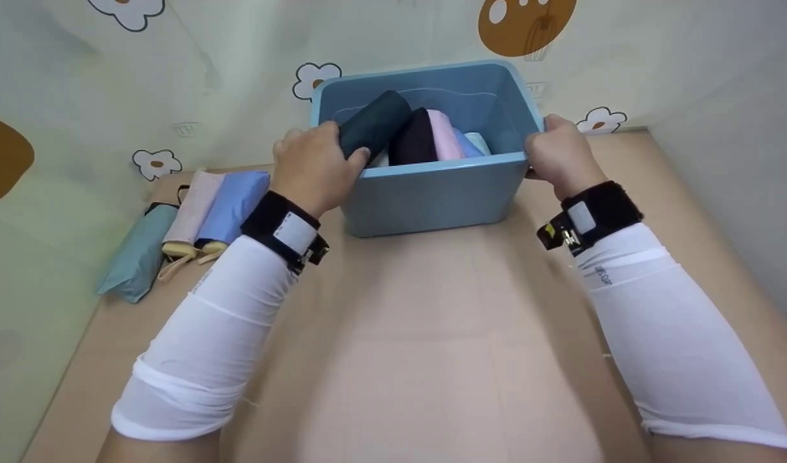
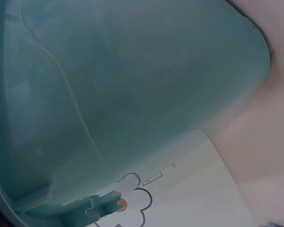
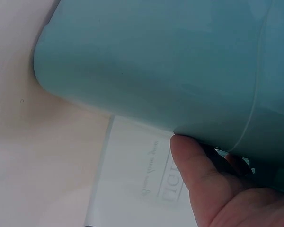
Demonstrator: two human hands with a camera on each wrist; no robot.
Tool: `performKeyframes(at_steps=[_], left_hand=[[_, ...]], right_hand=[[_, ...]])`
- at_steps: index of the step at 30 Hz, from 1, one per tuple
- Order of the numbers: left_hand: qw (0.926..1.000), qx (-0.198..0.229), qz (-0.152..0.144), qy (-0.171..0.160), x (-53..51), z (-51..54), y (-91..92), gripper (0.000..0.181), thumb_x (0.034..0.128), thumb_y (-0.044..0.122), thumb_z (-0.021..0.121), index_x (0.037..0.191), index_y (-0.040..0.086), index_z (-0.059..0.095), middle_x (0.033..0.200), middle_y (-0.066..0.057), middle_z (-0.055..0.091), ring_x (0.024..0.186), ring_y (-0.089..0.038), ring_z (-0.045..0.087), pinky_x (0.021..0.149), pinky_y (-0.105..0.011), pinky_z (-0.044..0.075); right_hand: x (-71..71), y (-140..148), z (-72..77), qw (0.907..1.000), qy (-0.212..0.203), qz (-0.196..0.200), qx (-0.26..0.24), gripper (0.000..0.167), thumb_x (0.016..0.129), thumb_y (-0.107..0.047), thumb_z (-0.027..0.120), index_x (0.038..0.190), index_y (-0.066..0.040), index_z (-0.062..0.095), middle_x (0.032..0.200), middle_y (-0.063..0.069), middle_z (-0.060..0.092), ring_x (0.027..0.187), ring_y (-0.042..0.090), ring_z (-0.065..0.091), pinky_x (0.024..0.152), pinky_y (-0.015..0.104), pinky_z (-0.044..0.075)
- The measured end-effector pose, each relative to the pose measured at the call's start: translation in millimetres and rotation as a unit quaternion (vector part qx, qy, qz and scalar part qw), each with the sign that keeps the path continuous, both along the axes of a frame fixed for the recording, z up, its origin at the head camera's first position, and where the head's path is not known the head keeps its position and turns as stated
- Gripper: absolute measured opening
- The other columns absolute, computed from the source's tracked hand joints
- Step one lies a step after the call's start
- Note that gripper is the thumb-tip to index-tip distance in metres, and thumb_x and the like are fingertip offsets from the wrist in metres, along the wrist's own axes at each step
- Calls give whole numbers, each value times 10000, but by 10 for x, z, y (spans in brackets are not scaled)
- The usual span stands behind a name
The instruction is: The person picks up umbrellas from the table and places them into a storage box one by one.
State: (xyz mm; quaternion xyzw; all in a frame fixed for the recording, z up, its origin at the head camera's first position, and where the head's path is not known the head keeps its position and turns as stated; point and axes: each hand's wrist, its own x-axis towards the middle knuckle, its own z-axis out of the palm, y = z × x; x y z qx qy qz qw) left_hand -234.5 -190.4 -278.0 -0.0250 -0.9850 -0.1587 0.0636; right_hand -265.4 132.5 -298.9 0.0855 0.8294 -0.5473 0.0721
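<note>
A blue-green plastic bin [image 1: 432, 199] stands on the tabletop, its near wall facing me. My left hand [image 1: 316, 164] grips the bin's left end, with the thumb at the near corner of the rim. At the opposite end my right hand [image 1: 564, 151] holds the bin; in the right wrist view its fingers [image 3: 194, 158] reach a handle opening. Inside, a dark green rolled bundle [image 1: 377, 122] leans up beside the left hand. Next to it lie black [image 1: 414, 138], pink [image 1: 445, 135] and blue [image 1: 467, 145] fabric items, partly hidden by the rim.
Folded umbrellas lie on the tabletop [image 1: 419, 334] to the left: a green one [image 1: 139, 254], a pale pink one [image 1: 194, 209] and a blue one [image 1: 236, 202]. A patterned sheet [image 1: 239, 64] hangs close behind the bin.
</note>
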Motion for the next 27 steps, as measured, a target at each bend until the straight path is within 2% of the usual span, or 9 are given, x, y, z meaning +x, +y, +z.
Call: performKeyframes(at_steps=[8, 16, 27], left_hand=[[9999, -120, -33, 18, 17, -1, 6, 572, 1057, 523, 503, 1309, 28, 640, 1178, -183, 724, 1045, -359, 530, 953, -529, 371], [9995, -186, -166, 188, 11, -26, 19, 490, 1075, 386, 467, 1358, 51, 685, 1294, -162, 740, 993, -363, 518, 899, -501, 364], [9985, -415, -267, 253, 17, -49, 16, 494, 1087, 413, 447, 1380, 95, 685, 1303, -143, 736, 969, -364, 521, 888, -507, 386]], right_hand=[[-8, -7, 12, 10000, -35, -29, -66, 592, 977, -81, 351, 1557, 34, 359, 1660, 187, 369, 1472, 344, 442, 1141, 522, 484], [-8, -6, 12, 9999, -73, -46, -56, 593, 980, -80, 350, 1564, 25, 352, 1661, 182, 374, 1474, 344, 447, 1142, 521, 484], [-10, -3, -5, 10000, -19, -61, -29, 580, 975, -87, 345, 1540, 38, 379, 1642, 179, 392, 1448, 330, 452, 1116, 520, 504]])
